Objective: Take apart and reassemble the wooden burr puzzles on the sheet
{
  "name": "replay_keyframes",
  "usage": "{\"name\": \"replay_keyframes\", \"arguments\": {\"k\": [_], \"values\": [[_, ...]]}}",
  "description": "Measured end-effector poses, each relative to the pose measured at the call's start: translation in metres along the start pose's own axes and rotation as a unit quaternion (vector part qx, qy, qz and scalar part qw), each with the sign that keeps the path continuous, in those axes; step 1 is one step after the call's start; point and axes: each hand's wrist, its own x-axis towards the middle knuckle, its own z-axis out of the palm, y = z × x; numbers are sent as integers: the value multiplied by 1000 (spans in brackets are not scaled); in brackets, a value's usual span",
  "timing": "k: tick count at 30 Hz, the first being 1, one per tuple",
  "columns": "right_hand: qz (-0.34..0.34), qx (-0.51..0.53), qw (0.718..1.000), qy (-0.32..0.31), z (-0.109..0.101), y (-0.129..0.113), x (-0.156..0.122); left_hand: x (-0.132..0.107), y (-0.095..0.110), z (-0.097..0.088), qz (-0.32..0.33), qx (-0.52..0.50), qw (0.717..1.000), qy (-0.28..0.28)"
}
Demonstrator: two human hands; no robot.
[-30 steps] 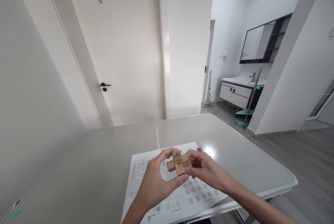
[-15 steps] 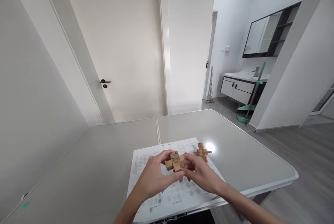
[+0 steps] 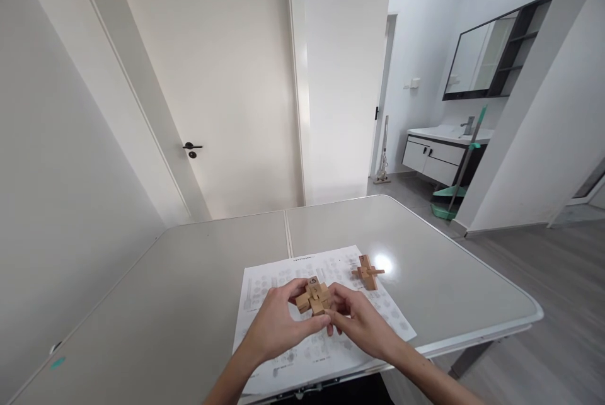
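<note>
A wooden interlocking puzzle [image 3: 313, 296] made of crossed blocks is held just above a printed instruction sheet [image 3: 283, 279]. My left hand [image 3: 278, 324] grips its left side with thumb and fingers curled round it. My right hand [image 3: 355, 318] pinches its right side, fingers closed. A second, smaller wooden cross puzzle [image 3: 367, 272] lies on the sheet's far right corner, apart from both hands.
The grey folding table [image 3: 189, 279] has a seam down its middle and rounded edges. A white door with a black handle [image 3: 191, 148] stands behind. To the right are a vanity with a sink [image 3: 442, 153], a mirror and a green mop [image 3: 460, 172].
Both hands have lowered the puzzle a little toward the sheet and drawn closer together. The camera has tilted, so the second puzzle shows clear of the right hand.
</note>
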Motion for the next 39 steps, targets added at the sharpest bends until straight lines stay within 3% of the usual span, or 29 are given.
{"name": "replay_keyframes", "arguments": {"k": [9,17,23,26,29,32,36,39], "values": [[1,-201,977,-73,-20,-5,1,7,-13,-2,-11,139,985,-98],[30,-88,986,-138,-25,-1,4,18,-18,-7,-31,110,982,-151],[1,-93,990,-102,-24,-5,9,19,-28,-1,-20,107,976,-188],[-6,-72,996,-54,-28,-5,13,22,-41,5,-6,84,988,-129],[4,-58,998,-7,-33,-1,15,28,-65,3,-26,117,993,8],[15,-29,999,9,-36,5,15,35,-102,-5,-29,192,973,127],[27,10,1000,12,-37,13,13,40,-151,-14,-66,278,940,188],[32,19,999,15,-37,17,14,38,-173,-15,-85,292,931,204]]}}
